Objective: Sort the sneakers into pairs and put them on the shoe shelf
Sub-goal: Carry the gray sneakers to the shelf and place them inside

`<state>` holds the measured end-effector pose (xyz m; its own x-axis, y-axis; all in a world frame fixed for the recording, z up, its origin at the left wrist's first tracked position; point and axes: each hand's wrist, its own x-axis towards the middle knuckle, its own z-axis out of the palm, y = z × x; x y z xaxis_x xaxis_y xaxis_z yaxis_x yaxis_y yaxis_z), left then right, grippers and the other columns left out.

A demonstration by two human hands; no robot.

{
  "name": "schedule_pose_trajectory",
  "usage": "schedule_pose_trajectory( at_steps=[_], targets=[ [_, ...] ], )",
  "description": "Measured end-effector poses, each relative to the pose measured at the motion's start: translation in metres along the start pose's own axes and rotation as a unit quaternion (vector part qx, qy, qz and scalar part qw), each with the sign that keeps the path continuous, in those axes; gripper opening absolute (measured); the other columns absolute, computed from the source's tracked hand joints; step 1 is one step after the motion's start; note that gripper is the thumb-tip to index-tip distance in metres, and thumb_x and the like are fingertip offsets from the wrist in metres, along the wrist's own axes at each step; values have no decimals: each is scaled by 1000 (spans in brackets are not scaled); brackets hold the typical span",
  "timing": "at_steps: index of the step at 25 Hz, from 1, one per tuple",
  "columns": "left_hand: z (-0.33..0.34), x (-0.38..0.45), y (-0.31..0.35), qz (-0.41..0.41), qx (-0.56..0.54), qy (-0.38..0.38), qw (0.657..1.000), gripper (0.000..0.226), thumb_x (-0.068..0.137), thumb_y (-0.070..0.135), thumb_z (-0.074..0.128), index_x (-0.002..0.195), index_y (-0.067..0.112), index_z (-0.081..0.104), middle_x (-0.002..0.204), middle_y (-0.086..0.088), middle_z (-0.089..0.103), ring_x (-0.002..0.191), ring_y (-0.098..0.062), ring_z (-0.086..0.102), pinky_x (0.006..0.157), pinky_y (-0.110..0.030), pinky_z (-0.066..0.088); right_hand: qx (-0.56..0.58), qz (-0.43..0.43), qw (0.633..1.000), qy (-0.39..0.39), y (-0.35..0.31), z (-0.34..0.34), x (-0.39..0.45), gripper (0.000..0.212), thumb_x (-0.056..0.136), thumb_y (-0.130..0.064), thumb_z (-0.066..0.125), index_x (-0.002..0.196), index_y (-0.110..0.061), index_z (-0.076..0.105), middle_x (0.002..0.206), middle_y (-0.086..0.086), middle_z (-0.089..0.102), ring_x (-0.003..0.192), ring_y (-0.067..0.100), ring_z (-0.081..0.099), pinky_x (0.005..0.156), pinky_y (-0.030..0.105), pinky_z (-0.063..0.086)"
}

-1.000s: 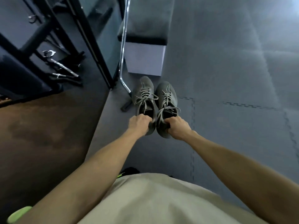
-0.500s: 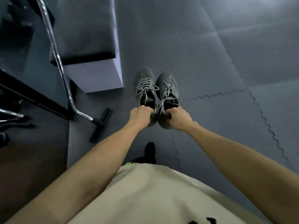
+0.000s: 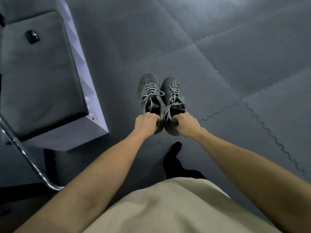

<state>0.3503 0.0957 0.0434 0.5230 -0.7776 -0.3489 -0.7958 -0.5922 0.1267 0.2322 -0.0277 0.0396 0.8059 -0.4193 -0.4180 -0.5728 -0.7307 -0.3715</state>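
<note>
Our left hand (image 3: pixel 146 122) holds the heel of the left gray sneaker (image 3: pixel 150 96). Our right hand (image 3: pixel 186 124) holds the heel of the right gray sneaker (image 3: pixel 173 101). The shoes touch side by side, toes pointing away, right of the gray bench (image 3: pixel 40 73).

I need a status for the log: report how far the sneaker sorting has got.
Done: one pair matched, a grey left sneaker and grey right sneaker side by side. In hand: the left hand and right hand each grip one by the heel, above the floor mat. Left: shelving them; no shoe shelf is in view.
</note>
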Motion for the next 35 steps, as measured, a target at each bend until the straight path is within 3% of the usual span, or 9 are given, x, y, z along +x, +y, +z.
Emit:
schedule_pose_trajectory(
  at_steps=[6,11,19,25,35],
  targets=[
    [-66,155,8,-23,-15,-4,1000,13,89,14,59,90,26,63,101,-5,67,96,-32,64,72,-35,45,-5,-11,1000,-7,42,-97,134,12,81,-4,52,81,-15,56,88,9,56,89,37,59,65,37,43],
    [-113,260,3,-33,-14,11,999,11,89,14,60,87,25,62,101,-6,66,96,-32,64,72,-35,46,-10,-29,1000,-1,61,-166,232,19,83,-4,52,92,-17,62,100,14,62,94,38,59,69,37,44],
    [-175,470,-44,-44,-23,9,999,12,88,14,62,95,24,65,103,-4,67,99,-29,65,76,-34,48,-26,-23,999,-5,80,-259,434,17,80,-3,50,81,-19,54,87,9,55,90,38,60,65,35,40],
    [-243,614,-83,-43,-28,2,999,13,89,13,61,93,24,65,101,-5,67,96,-30,65,71,-33,43,-18,-13,1000,6,79,-339,574,27,82,-5,53,104,-16,64,103,16,63,95,39,60,71,38,45],
    [-337,843,-121,-60,-15,16,998,9,86,13,62,90,20,64,99,-9,66,95,-33,64,69,-34,43,-25,-39,999,11,109,-457,805,22,81,-4,52,95,-15,64,99,14,62,94,38,60,68,36,44]
  ],
)
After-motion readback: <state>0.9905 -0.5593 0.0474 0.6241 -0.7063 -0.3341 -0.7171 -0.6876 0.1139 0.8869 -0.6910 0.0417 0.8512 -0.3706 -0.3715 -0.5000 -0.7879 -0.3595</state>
